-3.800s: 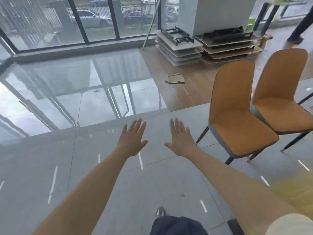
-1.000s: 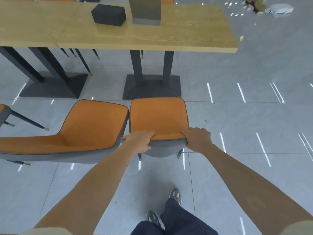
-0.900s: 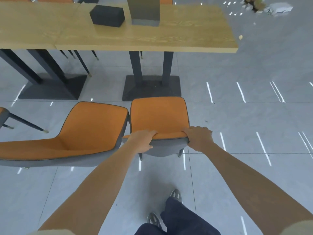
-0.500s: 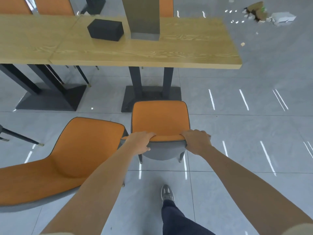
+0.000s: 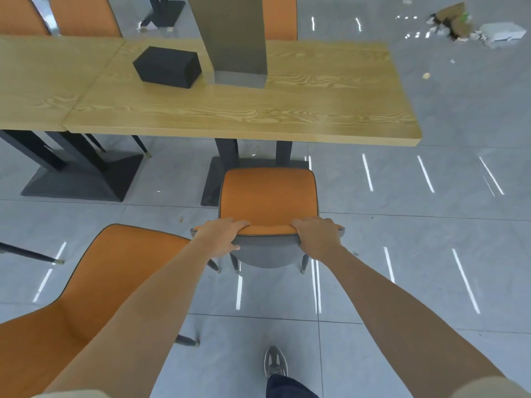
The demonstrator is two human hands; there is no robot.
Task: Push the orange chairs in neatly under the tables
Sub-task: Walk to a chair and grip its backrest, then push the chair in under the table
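Observation:
An orange chair (image 5: 268,196) with a grey shell stands facing the wooden table (image 5: 244,110), its seat front just short of the table's edge, over the dark pedestal base (image 5: 214,179). My left hand (image 5: 219,237) grips the left end of the backrest's top edge. My right hand (image 5: 317,237) grips the right end. A second orange chair (image 5: 86,291) stands at my lower left, turned sideways and away from the table.
A black box (image 5: 166,67) and a grey pillar (image 5: 234,38) sit on the table. A second table (image 5: 37,81) adjoins on the left. More orange chairs (image 5: 83,15) stand on the far side. Debris (image 5: 459,23) lies on the floor top right.
I turned from the window side, took hold of the chair's backrest with both hands and moved it forward toward the table. The second chair has slid back to my lower left.

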